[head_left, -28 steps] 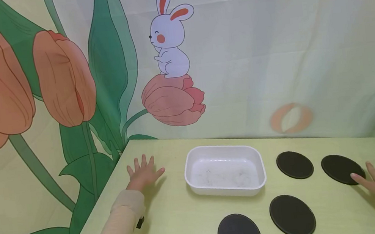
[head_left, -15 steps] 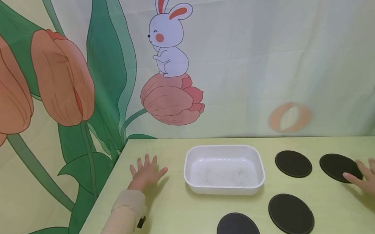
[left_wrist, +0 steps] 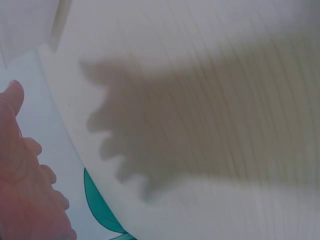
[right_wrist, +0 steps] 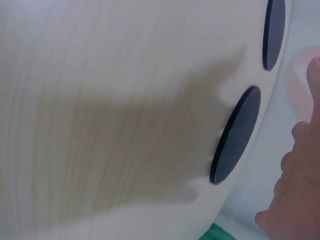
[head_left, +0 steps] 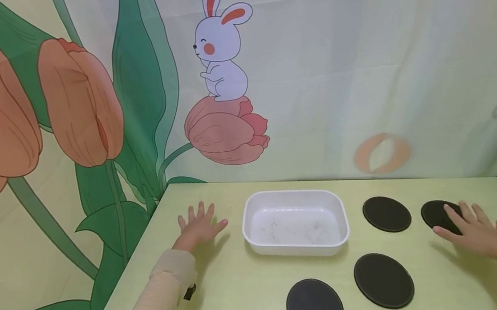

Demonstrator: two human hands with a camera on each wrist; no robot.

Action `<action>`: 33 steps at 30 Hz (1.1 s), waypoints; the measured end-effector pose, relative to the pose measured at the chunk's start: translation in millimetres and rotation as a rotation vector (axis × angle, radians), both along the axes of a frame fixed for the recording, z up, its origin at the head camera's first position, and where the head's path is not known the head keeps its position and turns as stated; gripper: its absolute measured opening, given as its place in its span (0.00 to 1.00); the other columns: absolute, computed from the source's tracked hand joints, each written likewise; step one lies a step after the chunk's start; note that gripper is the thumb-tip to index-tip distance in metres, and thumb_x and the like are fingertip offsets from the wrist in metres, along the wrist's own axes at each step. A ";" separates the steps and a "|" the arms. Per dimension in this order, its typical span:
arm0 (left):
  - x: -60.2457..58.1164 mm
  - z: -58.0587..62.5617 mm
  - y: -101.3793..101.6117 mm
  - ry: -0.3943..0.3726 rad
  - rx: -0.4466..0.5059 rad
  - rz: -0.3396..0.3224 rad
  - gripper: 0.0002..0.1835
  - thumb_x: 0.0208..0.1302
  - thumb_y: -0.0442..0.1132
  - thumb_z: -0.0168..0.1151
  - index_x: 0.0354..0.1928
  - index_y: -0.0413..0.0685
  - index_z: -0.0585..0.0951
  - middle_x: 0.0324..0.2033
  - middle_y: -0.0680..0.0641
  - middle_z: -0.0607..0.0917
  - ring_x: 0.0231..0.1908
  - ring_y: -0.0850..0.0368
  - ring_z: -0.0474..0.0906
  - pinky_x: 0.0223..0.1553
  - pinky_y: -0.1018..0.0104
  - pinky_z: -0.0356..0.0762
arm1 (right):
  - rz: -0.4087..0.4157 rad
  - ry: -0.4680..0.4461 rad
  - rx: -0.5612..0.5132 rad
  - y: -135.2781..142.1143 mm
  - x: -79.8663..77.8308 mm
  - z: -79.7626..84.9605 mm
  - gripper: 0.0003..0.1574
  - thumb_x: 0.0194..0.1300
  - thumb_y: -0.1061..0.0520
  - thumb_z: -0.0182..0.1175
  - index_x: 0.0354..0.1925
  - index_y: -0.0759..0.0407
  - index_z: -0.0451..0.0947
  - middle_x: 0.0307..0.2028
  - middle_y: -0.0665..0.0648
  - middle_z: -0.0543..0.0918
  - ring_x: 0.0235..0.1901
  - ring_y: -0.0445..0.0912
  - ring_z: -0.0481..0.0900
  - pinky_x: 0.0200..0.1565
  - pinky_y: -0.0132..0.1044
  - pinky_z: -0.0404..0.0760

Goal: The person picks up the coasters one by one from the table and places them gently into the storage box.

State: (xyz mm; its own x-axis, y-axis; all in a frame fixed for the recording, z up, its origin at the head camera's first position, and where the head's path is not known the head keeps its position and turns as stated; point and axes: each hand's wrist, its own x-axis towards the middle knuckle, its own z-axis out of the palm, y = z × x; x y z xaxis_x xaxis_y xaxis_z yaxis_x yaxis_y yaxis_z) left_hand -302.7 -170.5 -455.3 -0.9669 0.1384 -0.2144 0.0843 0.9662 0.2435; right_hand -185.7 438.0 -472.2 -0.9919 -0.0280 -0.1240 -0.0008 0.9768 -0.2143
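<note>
My left hand [head_left: 199, 227] hovers with spread fingers over the table, left of a white rectangular basin [head_left: 297, 248]. In the left wrist view its palm [left_wrist: 25, 185] shows at the left edge, holding nothing, with its shadow on the wood. On the other side, my right hand [head_left: 477, 232] is raised with fingers apart, overlapping the far-right black oval coaster [head_left: 436, 213] in the head view. The right wrist view shows that coaster [right_wrist: 237, 137] flat on the table, apart from the hand [right_wrist: 297, 180].
More dark coasters lie flat: one right of the basin [head_left: 386, 214], one in front of it to the right [head_left: 383, 280] and one at the near edge [head_left: 314, 305]. A printed cloth [head_left: 314, 92] with tulips and a rabbit hangs behind the pale table [head_left: 236, 297].
My right hand has moved left and slightly away from me, further over the far-right coaster. My left hand has shifted a little to the right. The head view has drifted slightly.
</note>
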 end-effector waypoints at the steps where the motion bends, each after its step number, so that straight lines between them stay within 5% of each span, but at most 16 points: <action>1: 0.3 0.8 1.6 -0.004 -0.001 -0.001 0.45 0.55 0.72 0.33 0.68 0.53 0.45 0.68 0.39 0.38 0.65 0.35 0.26 0.57 0.33 0.24 | 0.012 0.008 0.005 -3.4 0.2 0.6 0.53 0.60 0.29 0.37 0.68 0.55 0.29 0.63 0.75 0.30 0.60 0.69 0.21 0.43 0.76 0.36; 33: 3.9 7.1 36.0 0.052 0.018 -0.083 0.40 0.57 0.68 0.38 0.68 0.58 0.47 0.68 0.43 0.41 0.66 0.39 0.29 0.58 0.35 0.25 | 0.232 0.165 -0.026 -99.0 7.9 25.6 0.48 0.60 0.34 0.45 0.68 0.45 0.35 0.68 0.61 0.37 0.66 0.54 0.23 0.50 0.72 0.38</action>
